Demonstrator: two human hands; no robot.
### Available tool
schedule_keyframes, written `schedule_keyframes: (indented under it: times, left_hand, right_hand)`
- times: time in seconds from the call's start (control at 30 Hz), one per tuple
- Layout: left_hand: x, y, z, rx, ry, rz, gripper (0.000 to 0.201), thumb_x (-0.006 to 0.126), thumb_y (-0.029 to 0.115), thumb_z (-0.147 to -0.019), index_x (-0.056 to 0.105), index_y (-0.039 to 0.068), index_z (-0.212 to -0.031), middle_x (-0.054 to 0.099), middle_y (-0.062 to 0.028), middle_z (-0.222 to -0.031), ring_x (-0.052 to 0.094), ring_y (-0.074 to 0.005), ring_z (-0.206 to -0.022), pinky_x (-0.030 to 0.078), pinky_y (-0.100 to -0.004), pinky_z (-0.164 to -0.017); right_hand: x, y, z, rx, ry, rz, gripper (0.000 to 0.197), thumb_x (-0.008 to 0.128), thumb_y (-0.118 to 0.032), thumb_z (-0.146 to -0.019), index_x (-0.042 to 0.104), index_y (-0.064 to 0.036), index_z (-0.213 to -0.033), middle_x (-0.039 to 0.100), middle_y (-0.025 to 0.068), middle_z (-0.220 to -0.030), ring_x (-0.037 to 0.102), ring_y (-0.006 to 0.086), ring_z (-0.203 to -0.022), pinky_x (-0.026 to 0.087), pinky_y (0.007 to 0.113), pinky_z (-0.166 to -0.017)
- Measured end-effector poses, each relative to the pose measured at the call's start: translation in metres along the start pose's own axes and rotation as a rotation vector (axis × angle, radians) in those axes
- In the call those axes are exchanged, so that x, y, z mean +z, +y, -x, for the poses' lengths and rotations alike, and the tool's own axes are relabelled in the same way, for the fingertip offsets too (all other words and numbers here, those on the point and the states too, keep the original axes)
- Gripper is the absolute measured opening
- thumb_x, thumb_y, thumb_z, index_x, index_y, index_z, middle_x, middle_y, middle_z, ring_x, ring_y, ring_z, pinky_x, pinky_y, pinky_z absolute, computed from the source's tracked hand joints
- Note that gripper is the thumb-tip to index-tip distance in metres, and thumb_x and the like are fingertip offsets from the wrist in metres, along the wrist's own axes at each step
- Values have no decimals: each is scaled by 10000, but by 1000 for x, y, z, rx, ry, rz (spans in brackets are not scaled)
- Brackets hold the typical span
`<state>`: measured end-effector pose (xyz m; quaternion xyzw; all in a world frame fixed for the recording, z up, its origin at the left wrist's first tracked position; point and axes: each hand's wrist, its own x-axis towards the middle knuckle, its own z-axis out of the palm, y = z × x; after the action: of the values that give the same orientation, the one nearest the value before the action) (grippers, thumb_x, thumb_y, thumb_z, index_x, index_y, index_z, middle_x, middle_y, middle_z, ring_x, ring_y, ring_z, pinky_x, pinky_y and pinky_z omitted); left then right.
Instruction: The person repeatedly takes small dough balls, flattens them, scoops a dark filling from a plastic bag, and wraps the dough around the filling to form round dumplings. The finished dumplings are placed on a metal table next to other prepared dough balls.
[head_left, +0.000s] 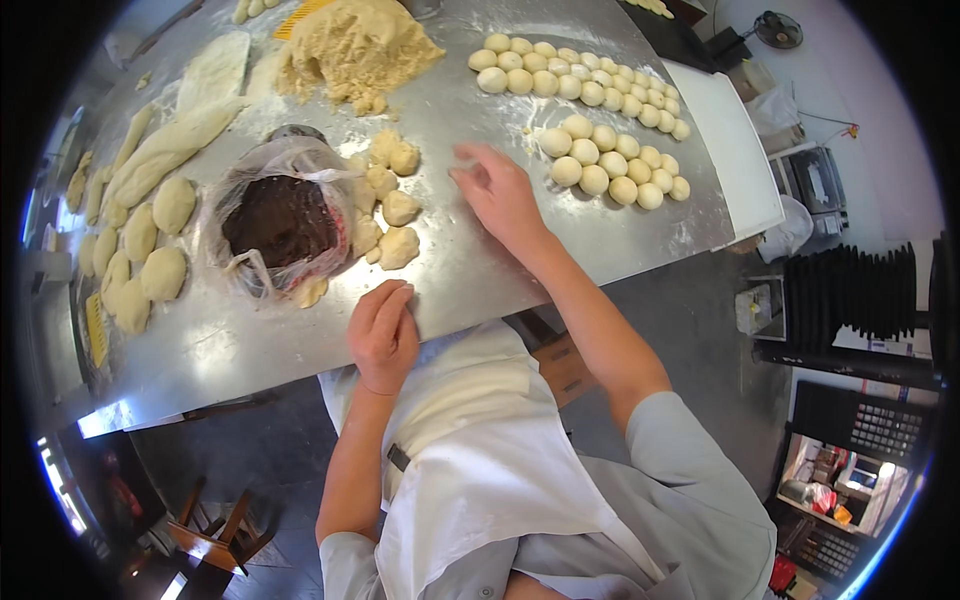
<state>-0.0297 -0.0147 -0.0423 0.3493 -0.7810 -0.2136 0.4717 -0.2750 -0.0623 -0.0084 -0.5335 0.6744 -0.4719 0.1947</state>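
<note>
My left hand (385, 335) is at the table's front edge with its fingers curled in; anything inside them is hidden. Over the bare metal right of the yellowish dough lumps (399, 208) hovers or rests my right hand (495, 195), fingers apart and nothing visible in them. Between the lumps and several flattened dough pieces (163, 273) sits a container lined with a clear plastic bag (215, 215), holding dark filling (280, 228). Several round dough balls (621, 190) stand in rows to the right of my right hand, with a longer group (570, 87) behind.
A crumbly yellow dough mound (355, 45) lies at the back of the steel table (470, 275), near a yellow scraper (300, 17). Long dough strips (165, 155) lie at the left, and another yellow scraper (96, 328) is near the left edge. A white board (725, 150) adjoins the right end.
</note>
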Motion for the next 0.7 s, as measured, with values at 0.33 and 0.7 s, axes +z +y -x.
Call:
schedule_keyframes:
  times: [0.33, 0.7]
  left_hand:
    - [-1, 21, 9, -222, -41, 294, 249, 631, -124, -873, 720, -11, -1076, 724, -150, -1080, 707, -264, -964, 569, -342, -855]
    - [36, 37, -53, -1087, -168, 1209, 482, 532, 201, -1092, 475, -60, -1493, 616, -128, -1358, 588, -192, -1253, 500, -325, -1038]
  right_hand:
    - [36, -14, -37, 141, -78, 54, 304, 760, -99, -868, 639, -1, -1129, 686, 145, -1081, 697, 226, -974, 550, 337, -865]
    - [-21, -46, 84, -117, -262, 97, 518, 703, 20, -876, 627, -71, -1380, 665, 119, -1316, 652, 310, -1178, 523, 367, -1026]
